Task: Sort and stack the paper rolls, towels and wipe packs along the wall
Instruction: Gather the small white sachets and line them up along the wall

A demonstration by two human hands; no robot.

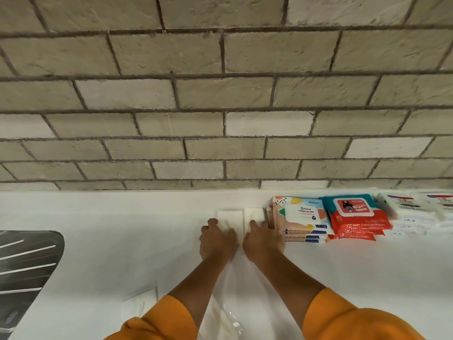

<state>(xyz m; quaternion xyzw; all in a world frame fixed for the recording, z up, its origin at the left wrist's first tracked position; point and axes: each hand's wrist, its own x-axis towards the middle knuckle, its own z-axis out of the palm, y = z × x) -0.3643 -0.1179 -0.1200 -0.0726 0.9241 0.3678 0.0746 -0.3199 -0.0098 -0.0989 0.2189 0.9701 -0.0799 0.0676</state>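
Left hand [217,240] is gripping flat white paper towel stack [230,216], right hand [263,241] is gripping second white towel stack [255,213], fingers curled, on white bench [122,241].

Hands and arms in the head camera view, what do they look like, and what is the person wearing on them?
The left hand and right hand are both bare, with no gloves or watch showing. The forearms are uncovered too. The left sleeve and right sleeve are plain orange fabric, loose and soft-looking, ending well short of the wrists. No markings show on them.
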